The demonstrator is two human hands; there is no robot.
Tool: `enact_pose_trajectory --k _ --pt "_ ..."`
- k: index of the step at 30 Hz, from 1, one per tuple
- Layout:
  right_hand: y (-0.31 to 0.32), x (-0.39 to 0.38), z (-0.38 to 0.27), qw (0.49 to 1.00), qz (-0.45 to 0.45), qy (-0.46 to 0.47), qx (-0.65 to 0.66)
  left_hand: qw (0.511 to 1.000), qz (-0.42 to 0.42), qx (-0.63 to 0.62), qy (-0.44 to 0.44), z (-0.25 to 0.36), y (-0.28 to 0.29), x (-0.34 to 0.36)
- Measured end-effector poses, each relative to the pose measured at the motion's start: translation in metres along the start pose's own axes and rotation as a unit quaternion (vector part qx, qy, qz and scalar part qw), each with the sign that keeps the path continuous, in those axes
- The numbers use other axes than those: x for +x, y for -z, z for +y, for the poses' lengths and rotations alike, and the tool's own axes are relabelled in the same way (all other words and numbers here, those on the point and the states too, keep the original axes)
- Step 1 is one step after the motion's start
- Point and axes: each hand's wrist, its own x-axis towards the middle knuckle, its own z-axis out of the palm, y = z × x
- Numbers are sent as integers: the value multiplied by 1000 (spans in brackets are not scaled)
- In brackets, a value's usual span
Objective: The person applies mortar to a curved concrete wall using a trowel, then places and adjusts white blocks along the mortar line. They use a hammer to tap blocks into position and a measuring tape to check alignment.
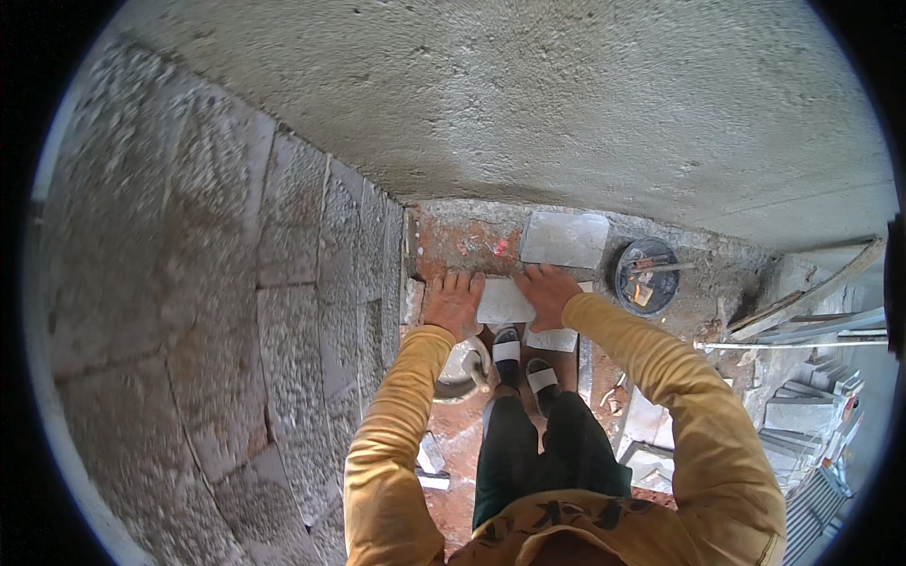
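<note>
The one view sits on the person's head, looking steeply down past yellow sleeves onto both hands at a pale tile [503,302] low by the feet; fisheye bending curves the stone wall [217,321] at left.

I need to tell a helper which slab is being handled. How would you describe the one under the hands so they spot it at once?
Start at the corner where the block wall meets the plastered wall, and look down at the reddish floor. The pale grey slab lies there under the left hand and right hand. A similar slab lies just beyond it, untouched.
</note>
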Motion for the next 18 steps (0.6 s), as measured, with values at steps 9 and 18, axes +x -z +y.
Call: enact_pose_trajectory --k 9,18 --pt "2 87 72 993 113 -36 23 997 -56 -55 -7 -78 -32 118" --pt "-202 -98 56 911 191 -273 242 998 -22 -43 -26 -93 -39 196"
